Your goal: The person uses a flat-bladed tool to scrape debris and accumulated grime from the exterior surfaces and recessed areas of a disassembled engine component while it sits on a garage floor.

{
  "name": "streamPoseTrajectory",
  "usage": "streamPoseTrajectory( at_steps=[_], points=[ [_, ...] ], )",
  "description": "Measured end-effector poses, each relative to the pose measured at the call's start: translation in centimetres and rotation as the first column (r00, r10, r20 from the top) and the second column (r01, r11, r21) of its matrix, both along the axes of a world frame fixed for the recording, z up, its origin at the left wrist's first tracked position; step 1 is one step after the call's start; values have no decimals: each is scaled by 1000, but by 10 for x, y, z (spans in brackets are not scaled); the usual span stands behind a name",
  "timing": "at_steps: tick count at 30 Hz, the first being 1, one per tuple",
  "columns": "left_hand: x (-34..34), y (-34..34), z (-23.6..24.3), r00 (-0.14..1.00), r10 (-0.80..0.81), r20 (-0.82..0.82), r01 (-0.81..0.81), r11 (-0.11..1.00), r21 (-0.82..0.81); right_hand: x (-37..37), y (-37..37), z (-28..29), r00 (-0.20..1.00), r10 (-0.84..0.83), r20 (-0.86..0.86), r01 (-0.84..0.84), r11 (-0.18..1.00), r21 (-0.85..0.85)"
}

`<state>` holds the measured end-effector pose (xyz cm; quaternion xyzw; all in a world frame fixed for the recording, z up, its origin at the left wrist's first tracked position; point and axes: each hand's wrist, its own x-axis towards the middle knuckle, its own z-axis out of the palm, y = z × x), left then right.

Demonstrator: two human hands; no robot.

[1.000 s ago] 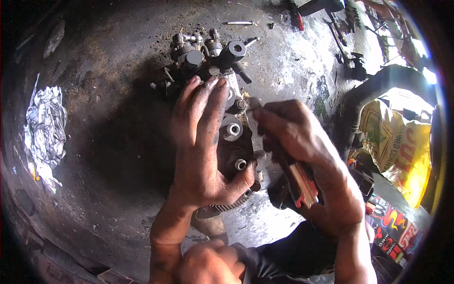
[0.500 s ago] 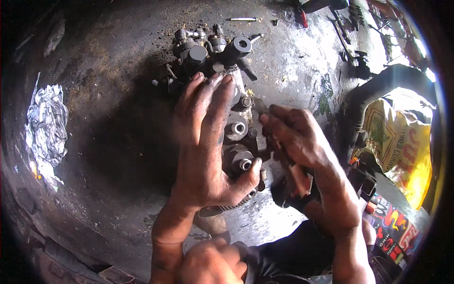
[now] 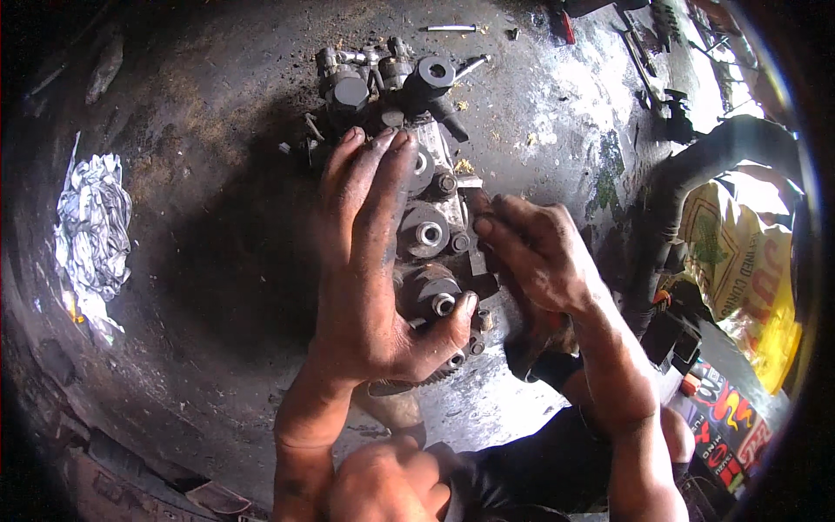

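A greasy metal assembly (image 3: 427, 230), with round dark fittings, bolts and a toothed gear (image 3: 404, 379) at its near end, lies in the middle. My left hand (image 3: 365, 261) grips it along its left side, fingers reaching over the fittings, thumb bent beside a lower nipple. My right hand (image 3: 539, 257) is closed on a flat metal tool (image 3: 470, 183), its end against the assembly's right side by a bolt. Most of the tool is hidden under the hand.
Crumpled foil-like material (image 3: 91, 235) lies left. Tools (image 3: 648, 74) lie back right, a white rod (image 3: 452, 28) beyond the assembly. A black hose (image 3: 722, 148), yellow sack (image 3: 739, 278) and stickered surface (image 3: 726, 409) are at right. A person's limb, possibly a knee (image 3: 383, 478), shows below.
My right hand has moved slightly up along the assembly with the tool, whose flat end now shows more clearly. My left hand keeps its grip, shifting little in the picture.
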<state>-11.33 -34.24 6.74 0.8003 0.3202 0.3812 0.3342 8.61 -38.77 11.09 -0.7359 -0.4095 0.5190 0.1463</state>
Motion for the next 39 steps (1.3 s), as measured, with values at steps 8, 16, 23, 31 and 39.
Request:
streamPoseTrajectory(
  at_steps=[8, 16, 23, 31, 39],
  points=[
    [1, -6, -13, 991, -9, 132, 29, 988, -151, 47, -24, -38, 976, -172, 131, 173, 985, 8],
    [-2, 3, -16, 993, -8, 119, 29, 983, -179, 68, -70, -140, 725, -598, -342, 543, 802, -250],
    [-14, 10, 7, 995, -51, -89, 35, 984, -176, 50, -42, -145, 860, -452, -235, 454, 889, -49],
    [-3, -1, 52, 838, -27, -544, 12, 999, -31, 40, 11, -96, 590, -252, -767, 384, 923, -8],
    [73, -3, 117, 962, 69, -265, -181, 884, -430, 53, 18, -25, 748, 323, -579, 243, 680, 692]
  ],
)
